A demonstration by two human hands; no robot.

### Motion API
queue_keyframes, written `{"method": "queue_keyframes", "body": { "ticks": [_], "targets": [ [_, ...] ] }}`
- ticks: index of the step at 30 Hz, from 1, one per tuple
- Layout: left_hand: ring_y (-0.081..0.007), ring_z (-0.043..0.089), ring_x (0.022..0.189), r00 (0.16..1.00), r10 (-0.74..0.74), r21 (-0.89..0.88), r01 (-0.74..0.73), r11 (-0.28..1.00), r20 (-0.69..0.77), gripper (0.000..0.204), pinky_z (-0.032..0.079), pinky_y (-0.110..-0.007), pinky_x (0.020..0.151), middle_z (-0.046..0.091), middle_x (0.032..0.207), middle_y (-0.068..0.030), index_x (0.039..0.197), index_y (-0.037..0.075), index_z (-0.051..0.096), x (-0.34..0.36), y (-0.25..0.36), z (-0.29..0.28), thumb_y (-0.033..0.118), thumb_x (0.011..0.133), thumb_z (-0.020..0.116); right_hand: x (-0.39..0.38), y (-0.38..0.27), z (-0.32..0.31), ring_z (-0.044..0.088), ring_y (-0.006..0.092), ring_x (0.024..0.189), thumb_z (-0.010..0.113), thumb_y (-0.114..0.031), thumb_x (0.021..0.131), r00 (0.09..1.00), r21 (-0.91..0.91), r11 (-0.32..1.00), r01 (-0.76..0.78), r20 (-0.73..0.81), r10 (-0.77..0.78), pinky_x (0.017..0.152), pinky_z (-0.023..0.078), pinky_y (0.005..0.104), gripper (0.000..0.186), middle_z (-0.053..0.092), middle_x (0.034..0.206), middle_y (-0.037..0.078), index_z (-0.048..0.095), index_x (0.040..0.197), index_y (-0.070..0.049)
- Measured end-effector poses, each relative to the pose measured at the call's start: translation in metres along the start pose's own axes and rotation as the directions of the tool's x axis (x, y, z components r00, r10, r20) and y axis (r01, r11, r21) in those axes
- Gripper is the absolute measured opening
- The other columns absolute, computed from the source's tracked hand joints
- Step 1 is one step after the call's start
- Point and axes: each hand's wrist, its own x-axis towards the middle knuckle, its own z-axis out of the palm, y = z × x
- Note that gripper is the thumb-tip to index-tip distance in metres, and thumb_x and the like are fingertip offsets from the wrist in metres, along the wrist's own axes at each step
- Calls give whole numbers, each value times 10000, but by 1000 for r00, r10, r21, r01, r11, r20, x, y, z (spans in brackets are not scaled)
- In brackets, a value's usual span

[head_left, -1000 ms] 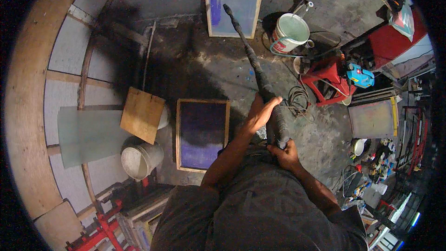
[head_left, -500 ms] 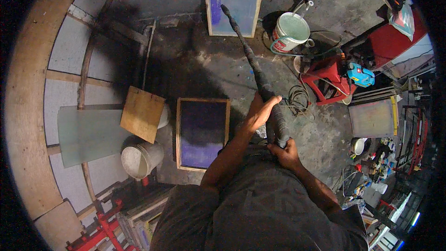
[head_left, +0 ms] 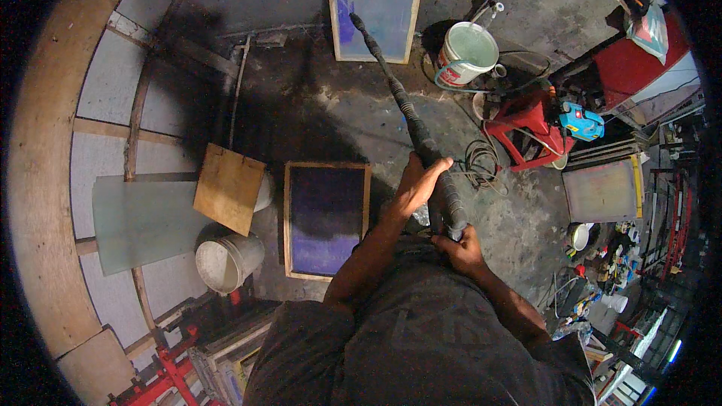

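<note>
My left hand [head_left: 420, 186] is wrapped round the middle of a long black spray lance [head_left: 407, 107]. Lower down, close to my body, my right hand [head_left: 460, 249] grips its rear end. The lance points up and away, its tip in front of the left part of a wood-framed printing screen [head_left: 386, 15] leaning upright against the far wall. That screen's mesh is mostly pale grey-blue, with a purple patch [head_left: 346, 28] near its left side. A second framed screen [head_left: 328, 254], dark purple all over, stands left of my left forearm.
A white bucket of liquid [head_left: 468, 51] stands right of the far screen. Beyond a coiled hose [head_left: 481, 163], a red stool [head_left: 526, 131] bears a blue machine [head_left: 580, 120]. On the left are a tilted wooden board [head_left: 229, 188], a whitish bucket [head_left: 220, 264] and a glass sheet [head_left: 147, 222].
The lance tip has shifted slightly left and down, and the whole view has moved a little. The purple patch on the far screen looks thinner and more broken toward its top.
</note>
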Motion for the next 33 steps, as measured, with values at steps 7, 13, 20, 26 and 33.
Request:
{"method": "queue_keyframes", "body": {
  "ticks": [7,13,20,26,33],
  "targets": [
    [-221,516,894,997,39,1,-39,999,-69,500,404,-345,810,573,969,-97,1057,11,541,-9,12,5,411,768,627,2,2,-3,550,147,737,701,-144,778,1000,-41,999,10,20,-9,661,440,308,254,589,833,32,548,947,-32],
    [-206,530,879,1000,15,-34,-15,999,8,615,436,-329,773,552,987,-135,1125,-77,426,-2,11,2,344,757,681,-6,-21,6,520,125,665,710,-126,754,997,47,997,55,-56,-52,589,416,277,253,555,741,27,519,896,-41],
    [-198,529,874,999,37,-53,-37,998,3,600,439,-322,765,551,973,-129,1101,-73,429,4,3,2,342,754,689,-2,-14,1,560,172,840,703,-155,778,999,-14,1000,17,-28,-17,739,442,321,346,594,938,72,527,1039,-11],
    [-202,528,873,1000,22,-41,-21,999,22,615,439,-323,765,548,969,-132,1100,-78,415,5,1,-1,345,750,692,4,9,-4,579,163,780,715,-198,781,999,10,999,-53,-4,53,670,466,312,417,607,940,73,507,1089,-10],
    [-208,526,863,995,94,-69,-95,993,-22,633,439,-327,761,543,966,-137,1106,-84,407,4,8,4,357,750,689,9,11,-7,557,140,712,722,-236,778,1000,-30,999,-24,4,24,617,454,297,421,591,895,55,505,1066,-20]
  ]
}}
